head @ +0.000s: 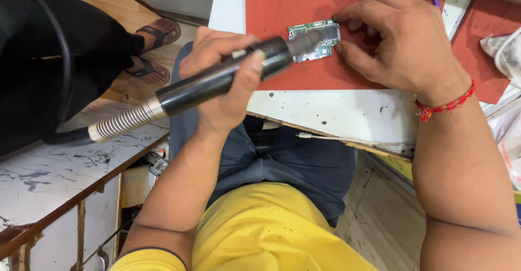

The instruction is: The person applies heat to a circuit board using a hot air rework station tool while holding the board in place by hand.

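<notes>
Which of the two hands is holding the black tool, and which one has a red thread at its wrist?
The left hand grips the black tool, aimed at the green circuit board. The right hand, steadying that board, has the red thread.

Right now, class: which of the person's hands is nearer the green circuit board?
Right. The right hand touches the green circuit board with its fingertips at the edge; the left hand stays back, gripping the black hot-air tool.
</notes>
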